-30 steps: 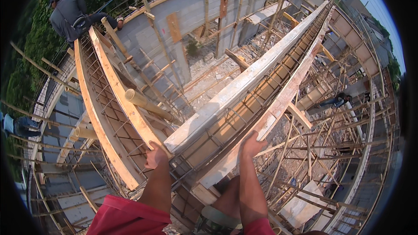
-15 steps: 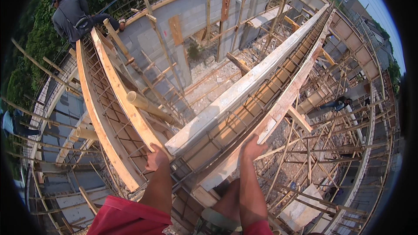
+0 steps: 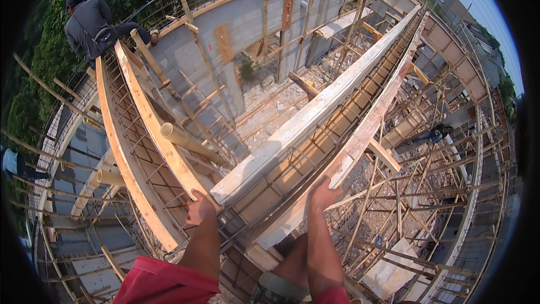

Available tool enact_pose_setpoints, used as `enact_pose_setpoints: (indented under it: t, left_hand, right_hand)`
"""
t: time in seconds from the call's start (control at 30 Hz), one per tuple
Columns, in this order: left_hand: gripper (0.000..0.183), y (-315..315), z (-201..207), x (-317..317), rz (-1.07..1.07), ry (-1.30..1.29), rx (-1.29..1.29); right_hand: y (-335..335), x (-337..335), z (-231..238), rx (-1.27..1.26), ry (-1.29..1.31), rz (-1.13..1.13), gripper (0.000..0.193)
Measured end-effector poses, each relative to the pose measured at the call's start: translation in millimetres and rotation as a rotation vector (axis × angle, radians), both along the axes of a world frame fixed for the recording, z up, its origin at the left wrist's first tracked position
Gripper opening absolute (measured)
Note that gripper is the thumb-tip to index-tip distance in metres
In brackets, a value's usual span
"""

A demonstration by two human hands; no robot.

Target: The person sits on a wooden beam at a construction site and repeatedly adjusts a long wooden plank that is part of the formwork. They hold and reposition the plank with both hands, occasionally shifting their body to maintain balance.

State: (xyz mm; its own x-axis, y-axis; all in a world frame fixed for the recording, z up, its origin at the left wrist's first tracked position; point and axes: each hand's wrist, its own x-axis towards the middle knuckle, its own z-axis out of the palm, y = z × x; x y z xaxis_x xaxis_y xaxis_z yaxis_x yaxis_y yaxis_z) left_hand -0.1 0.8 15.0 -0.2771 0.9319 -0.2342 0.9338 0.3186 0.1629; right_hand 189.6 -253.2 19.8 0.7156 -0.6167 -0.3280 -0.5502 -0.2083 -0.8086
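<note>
My left hand (image 3: 202, 209) is closed over the near end of a light wooden formwork board (image 3: 160, 126), beside the corner where two beam forms meet. My right hand (image 3: 324, 193) grips the top edge of a pale, cement-smeared formwork board (image 3: 360, 138) on the right form. Its fingertips are partly hidden behind that edge. Between this board and a whitish board (image 3: 281, 141) lies a cage of steel reinforcing bars (image 3: 315, 155). Another rebar cage (image 3: 147, 152) runs inside the left form, whose outer side is a curved board (image 3: 121, 163).
A person in grey (image 3: 93, 25) sits astride the left form's far end. Thick bamboo poles (image 3: 194, 145) stand beside the forms. Far below lies a rubble-strewn floor (image 3: 275, 101) between block walls (image 3: 236, 34). Bamboo scaffolding (image 3: 399, 202) fills the right side, where another person (image 3: 436, 133) is lower down.
The view has shifted slightly, so the forms sit a little farther left. Both hands keep their places on the boards. The person in grey leans a little differently.
</note>
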Motion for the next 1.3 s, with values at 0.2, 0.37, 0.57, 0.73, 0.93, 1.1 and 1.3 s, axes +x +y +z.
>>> enact_pose_setpoints:
  t: [0.2, 0.37, 0.57, 0.73, 0.93, 1.1, 1.3]
  left_hand:
    - [0.08, 0.2, -0.2, 0.3, -0.007, -0.021, -0.006]
    - [0.079, 3.1, -10.3, -5.7, -0.007, -0.034, 0.043]
    - [0.081, 0.9, -7.6, 0.3, 0.01, -0.025, 0.06]
    - [0.081, -0.8, -1.7, -0.6, 0.005, -0.024, 0.015]
    - [0.08, -0.1, 1.2, -0.7, 0.012, -0.022, -0.002]
    - [0.081, 1.1, -2.5, -1.6, 0.011, -0.019, 0.004]
    - [0.08, 1.8, -1.1, -1.1, 0.007, -0.019, -0.011]
  right_hand:
    - [-2.1, 2.4, -5.7, 0.0, 0.025, -0.007, 0.073]
    - [6.5, -1.6, 12.0, 0.033, 0.047, -0.037, 0.067]
    - [3.5, -0.4, 8.2, -0.022, -0.014, -0.036, 0.074]
    - [2.3, -0.9, 5.0, -0.038, 0.002, -0.035, 0.076]
    - [4.0, -2.4, 15.0, -0.008, 0.012, -0.026, 0.077]
    - [5.2, -2.8, 18.6, -0.009, 0.024, -0.024, 0.077]
    - [5.8, -2.4, 16.2, -0.014, 0.007, -0.037, 0.073]
